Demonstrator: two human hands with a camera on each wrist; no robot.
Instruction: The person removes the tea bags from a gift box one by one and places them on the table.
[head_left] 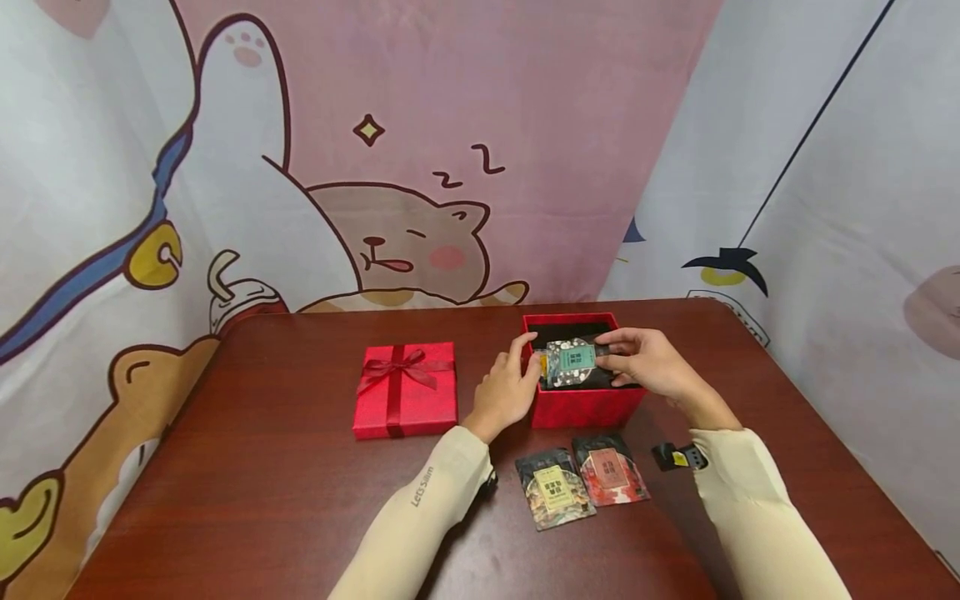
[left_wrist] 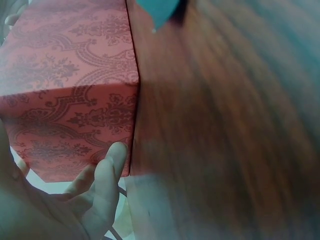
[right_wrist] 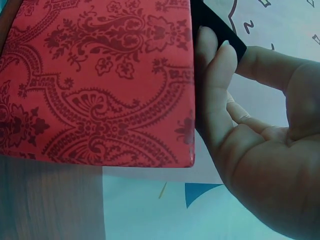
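A red box (head_left: 588,409) stands on the table with its dark inside showing. My right hand (head_left: 648,364) reaches over its right rim and pinches a dark, patterned sachet with a teal label (head_left: 577,358). The right wrist view shows the sachet's black edge (right_wrist: 220,30) between thumb and fingers. My left hand (head_left: 504,392) rests against the box's left side, its fingers (left_wrist: 106,180) lying along the patterned outer wall. Beside the left thumb, a bit of a yellow-labelled packet (head_left: 543,365) shows under the teal one. The rest of the box's contents is hidden.
Two flat sachets lie before the box, one with a yellow label (head_left: 553,488), one with a red label (head_left: 609,468). A red lid with a ribbon bow (head_left: 406,389) lies to the left. A small black item (head_left: 675,456) is by the right sleeve. Cartoon-printed curtains surround the table (head_left: 285,467).
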